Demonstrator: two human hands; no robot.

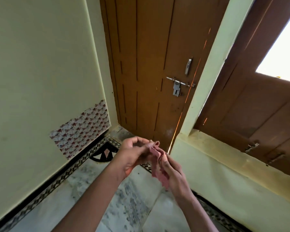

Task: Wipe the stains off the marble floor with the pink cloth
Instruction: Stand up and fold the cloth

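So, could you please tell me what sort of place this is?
Probably a room corner or entry inside a home: a wooden door with a metal latch, painted walls, and a marble floor with a patterned border.

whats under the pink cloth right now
Marble floor, grey-mottled, lies well below the pink cloth, which both hands hold up in the air. The floor directly beneath is covered by the hands.

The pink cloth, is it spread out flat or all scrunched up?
Scrunched up. The small pink cloth hangs in bunched folds, pinched between the left hand and right hand, above the grey-veined marble floor.
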